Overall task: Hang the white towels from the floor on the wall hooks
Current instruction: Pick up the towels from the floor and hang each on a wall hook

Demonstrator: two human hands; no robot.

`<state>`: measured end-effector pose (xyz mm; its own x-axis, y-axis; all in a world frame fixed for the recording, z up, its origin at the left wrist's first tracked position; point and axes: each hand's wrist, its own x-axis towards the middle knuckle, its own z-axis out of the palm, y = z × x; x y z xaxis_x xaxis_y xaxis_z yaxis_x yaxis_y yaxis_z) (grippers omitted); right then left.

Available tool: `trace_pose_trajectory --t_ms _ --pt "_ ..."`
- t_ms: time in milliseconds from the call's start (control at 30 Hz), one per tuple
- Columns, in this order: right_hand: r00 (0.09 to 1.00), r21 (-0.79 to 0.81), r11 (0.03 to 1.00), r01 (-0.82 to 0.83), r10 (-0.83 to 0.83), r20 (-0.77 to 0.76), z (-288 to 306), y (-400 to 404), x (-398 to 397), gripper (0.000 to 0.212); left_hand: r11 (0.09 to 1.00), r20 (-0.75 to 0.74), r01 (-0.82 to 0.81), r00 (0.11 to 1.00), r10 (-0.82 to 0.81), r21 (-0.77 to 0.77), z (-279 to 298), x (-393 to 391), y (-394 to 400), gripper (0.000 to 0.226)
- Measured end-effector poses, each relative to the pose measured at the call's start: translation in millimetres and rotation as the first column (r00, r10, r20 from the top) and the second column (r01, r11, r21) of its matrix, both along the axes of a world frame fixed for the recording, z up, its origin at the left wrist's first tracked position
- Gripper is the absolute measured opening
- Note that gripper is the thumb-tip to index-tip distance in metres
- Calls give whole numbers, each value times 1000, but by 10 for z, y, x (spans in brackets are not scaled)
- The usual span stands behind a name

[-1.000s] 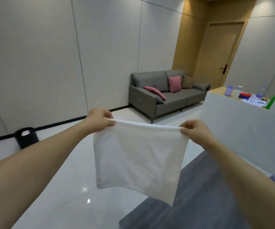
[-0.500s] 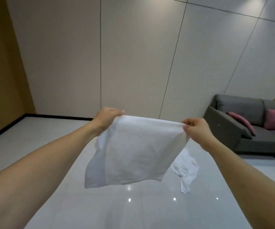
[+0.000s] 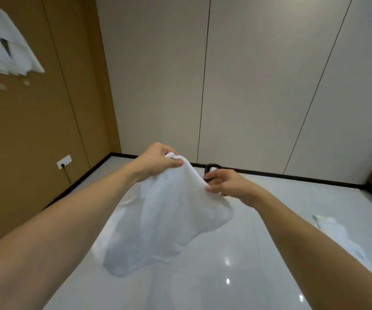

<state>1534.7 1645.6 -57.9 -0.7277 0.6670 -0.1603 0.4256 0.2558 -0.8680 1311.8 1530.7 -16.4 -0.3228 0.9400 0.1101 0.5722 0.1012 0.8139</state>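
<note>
**Towel in the air, hooks off to the left**

The person is holding a white towel (image 3: 169, 220) out in front at chest height, well clear of the glossy floor (image 3: 258, 253). The left hand (image 3: 158, 162) is bunching one top corner, fingers curled and thumb pressed over the cloth. The right hand (image 3: 223, 182) is pinching the upper edge between thumb and fingertips, the other fingers loosely bent. The cloth is sagging between the two grips and draping in soft folds: light, limp stuff by the look of it, nothing stiff, so it should fold wherever it is let go. A corner or the top hem looks like the place to grip for catching a hook. Up on the brown wall (image 3: 35, 130) at far left, hung towels (image 3: 8, 48) are already dangling by their corners. Another towel (image 3: 337, 238) is lying crumpled on the floor to the right, waiting its turn
</note>
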Motion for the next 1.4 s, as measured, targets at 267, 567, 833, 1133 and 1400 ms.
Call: trace_pose_trajectory --t_ms 267,567,833,1133,1400 --pt "962 -3 996 -92 88 -258 -26 169 -2109 9 981 -59 -187 980 190 47 -5 -1259 78 14" --pt "942 169 961 -218 253 -222 222 835 -4296 22 840 -152 -538 826 543 73 143 -2947 260 8" --pt "834 208 851 -482 519 -189 510 988 -5931 23 710 -225 -702 686 692 44 398 -4213 273 10" --pt "710 294 717 -633 688 -149 376 673 -7362 33 604 -168 -797 593 788 17 41 -5504 -121 12" --pt "648 279 649 -708 754 -109 294 117 -9145 25 520 -134 -851 508 851 76 -162 -7199 -623 15"
